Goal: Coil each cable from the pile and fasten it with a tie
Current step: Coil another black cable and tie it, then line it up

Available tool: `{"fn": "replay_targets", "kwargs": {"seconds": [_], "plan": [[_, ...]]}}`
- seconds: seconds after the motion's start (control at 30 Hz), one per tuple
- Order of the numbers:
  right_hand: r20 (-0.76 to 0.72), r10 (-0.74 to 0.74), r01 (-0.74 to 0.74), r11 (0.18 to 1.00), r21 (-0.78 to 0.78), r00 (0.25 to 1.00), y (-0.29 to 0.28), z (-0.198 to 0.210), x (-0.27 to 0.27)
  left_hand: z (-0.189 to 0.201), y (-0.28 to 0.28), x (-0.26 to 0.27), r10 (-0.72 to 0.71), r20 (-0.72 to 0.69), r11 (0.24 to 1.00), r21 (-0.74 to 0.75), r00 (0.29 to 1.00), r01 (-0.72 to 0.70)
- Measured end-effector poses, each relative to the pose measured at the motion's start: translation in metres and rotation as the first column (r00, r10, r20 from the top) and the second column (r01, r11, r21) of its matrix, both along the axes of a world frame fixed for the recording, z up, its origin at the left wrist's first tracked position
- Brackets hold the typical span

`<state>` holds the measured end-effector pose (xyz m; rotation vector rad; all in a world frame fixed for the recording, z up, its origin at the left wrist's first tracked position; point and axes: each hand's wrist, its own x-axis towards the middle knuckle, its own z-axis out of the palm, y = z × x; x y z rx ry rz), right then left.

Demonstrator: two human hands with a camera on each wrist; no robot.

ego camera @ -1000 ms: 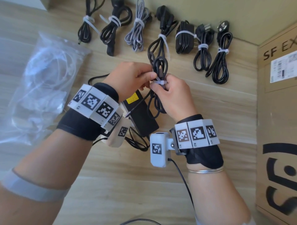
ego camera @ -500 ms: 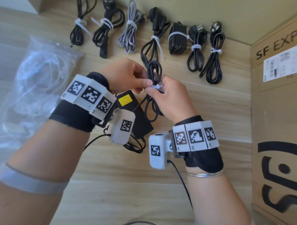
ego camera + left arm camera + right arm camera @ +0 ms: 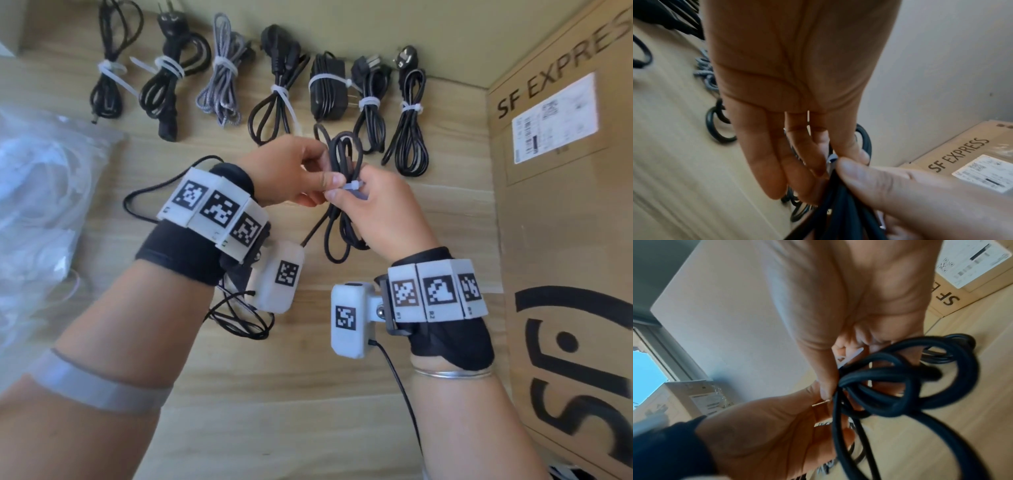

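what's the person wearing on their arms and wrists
Each wrist has a black fabric wrap under a band of white blocks printed with black square markers. A white camera pod, also bearing a marker, hangs from each band, and a thin black wire trails from the right pod. The left forearm has a grey band, and a thin silver bangle sits below the right wrap. The left hand and right hand are bare.

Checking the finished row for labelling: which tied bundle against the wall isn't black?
The grey braided cable bundle, third from the left in the row; the six other bundles are black, and all carry white ties.
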<state>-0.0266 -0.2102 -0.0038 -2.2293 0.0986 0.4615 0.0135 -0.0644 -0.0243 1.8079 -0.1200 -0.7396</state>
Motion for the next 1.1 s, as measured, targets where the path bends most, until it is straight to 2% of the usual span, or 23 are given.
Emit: {"fn": "replay_targets", "kwargs": {"seconds": [0.2,0.47,0.63,0.77,0.87,0.97,1.1], "plan": [[-0.011,-0.097,0.097,0.995,0.013,0.995,-0.035,0.006,0.005,0.008,-0.040,0.010,-0.066,-0.042,0.998,0.006,0.997,0.066],[0.012,-0.231,0.231,0.972,0.038,0.973,-0.084,0.023,0.027,0.026,-0.104,0.025,-0.120,-0.087,0.986,-0.130,0.989,0.108],[-0.094,-0.307,0.319,0.934,0.162,0.947,-0.107,0.021,0.047,0.022,-0.133,0.043,-0.091,-0.171,0.975,-0.217,0.981,0.052],[-0.105,-0.340,0.352,0.927,0.132,0.934,-0.118,0.014,0.065,0.011,-0.147,0.060,-0.008,-0.131,0.985,-0.174,0.991,-0.015],[-0.052,-0.348,0.352,0.931,0.099,0.936,-0.123,0.004,0.078,0.005,-0.152,0.074,0.034,-0.096,0.984,-0.173,0.995,-0.050],[-0.002,-0.300,0.300,0.954,-0.005,0.954,-0.123,-0.006,0.091,-0.001,-0.155,0.084,0.054,-0.117,0.981,-0.179,0.992,-0.075],[-0.002,-0.262,0.262,0.965,-0.012,0.965,-0.124,-0.020,0.107,-0.008,-0.154,0.096,0.071,-0.147,0.977,-0.188,0.987,-0.099]]}}
